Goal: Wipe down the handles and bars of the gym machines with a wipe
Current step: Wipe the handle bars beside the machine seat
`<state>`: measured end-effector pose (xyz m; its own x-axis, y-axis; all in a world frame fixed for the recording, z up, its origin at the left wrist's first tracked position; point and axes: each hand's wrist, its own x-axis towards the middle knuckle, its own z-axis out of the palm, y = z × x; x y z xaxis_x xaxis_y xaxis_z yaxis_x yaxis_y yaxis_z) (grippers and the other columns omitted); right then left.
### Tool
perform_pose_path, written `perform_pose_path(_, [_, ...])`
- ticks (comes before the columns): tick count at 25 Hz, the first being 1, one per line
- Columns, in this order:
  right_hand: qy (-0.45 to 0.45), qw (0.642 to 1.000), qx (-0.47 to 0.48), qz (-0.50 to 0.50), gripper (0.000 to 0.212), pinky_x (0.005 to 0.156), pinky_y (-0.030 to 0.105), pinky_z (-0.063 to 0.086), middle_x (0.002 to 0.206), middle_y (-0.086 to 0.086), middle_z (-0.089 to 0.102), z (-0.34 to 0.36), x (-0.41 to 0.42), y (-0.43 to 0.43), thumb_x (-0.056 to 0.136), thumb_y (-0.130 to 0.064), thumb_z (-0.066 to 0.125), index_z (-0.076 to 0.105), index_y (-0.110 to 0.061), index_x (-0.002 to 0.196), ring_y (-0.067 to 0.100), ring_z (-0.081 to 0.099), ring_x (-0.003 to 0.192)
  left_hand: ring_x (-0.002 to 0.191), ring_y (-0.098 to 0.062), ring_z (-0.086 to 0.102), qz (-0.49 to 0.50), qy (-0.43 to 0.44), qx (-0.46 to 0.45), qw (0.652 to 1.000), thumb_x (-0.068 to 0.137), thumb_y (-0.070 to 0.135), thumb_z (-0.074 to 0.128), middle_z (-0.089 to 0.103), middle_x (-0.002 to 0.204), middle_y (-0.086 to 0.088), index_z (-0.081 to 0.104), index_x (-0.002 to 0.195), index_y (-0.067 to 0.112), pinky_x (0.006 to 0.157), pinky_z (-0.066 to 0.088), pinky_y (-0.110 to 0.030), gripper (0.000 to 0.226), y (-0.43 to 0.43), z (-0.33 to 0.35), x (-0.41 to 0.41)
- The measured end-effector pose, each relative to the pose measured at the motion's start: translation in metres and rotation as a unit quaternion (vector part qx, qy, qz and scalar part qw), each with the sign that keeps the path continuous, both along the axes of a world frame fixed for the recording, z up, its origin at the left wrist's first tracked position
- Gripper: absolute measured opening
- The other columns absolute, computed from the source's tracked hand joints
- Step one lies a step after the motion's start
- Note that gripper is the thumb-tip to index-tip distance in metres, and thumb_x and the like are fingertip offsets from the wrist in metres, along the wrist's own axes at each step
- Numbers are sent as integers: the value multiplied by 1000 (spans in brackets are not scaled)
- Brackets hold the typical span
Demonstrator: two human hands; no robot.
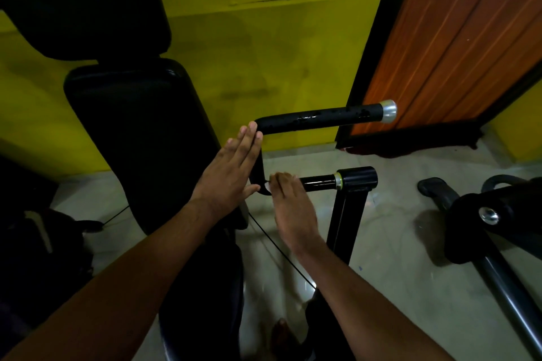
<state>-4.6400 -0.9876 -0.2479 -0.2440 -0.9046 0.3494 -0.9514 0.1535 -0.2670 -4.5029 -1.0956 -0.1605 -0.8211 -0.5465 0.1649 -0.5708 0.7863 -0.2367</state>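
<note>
White wipe (pixel 267 184) on black U-shaped handle bar (pixel 322 119), right hand (pixel 293 205) fingers curled round it, left hand (pixel 231 170) flat, fingers straight, against bend

one wide-angle head camera looks forward and down, close over the left hand (pixel 231 168) and right hand (pixel 293 209) at a black handle (pixel 319 119).

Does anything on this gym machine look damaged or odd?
The upper handle has glossy, uneven blotches along its black grip. They could be worn patches or wetness; I cannot tell which. Nothing else stands out.
</note>
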Motion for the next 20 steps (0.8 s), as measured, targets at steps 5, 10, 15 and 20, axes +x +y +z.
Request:
perform_pose_path(5, [-28,999,2,-37,41,100,42,46,109,12,65,13,4,-9,76,-3,68,63,-4,117,31,60,103,150,-29,-7,-1,5,5,1000,82,53,67,-17,161,-16,-7,153,2,121,13,-40,115,2,0,1])
perform_pose_path(10, [-158,986,-39,-40,31,105,35,42,113,7,67,17,34,-16,86,-4,61,65,-7,117,24,60,108,150,-27,-2,-15,19,29,999,83,46,70,-12,162,-14,-3,154,4,121,13,-38,111,-1,4,3])
perform_pose_path(15, [-632,727,-145,-224,25,92,31,53,106,3,73,52,54,-36,102,-21,49,70,-13,112,14,66,99,148,-24,20,-67,70,63,993,90,21,67,13,161,-14,16,153,3,117,30,-39,83,-17,16,8])
perform_pose_path(20, [-763,627,-121,-95,38,106,23,40,134,-5,60,52,61,-25,104,-20,46,51,-17,142,7,54,125,140,-26,38,-111,88,45,989,93,12,63,35,154,-15,35,148,3,110,40,-40,62,-38,28,9])
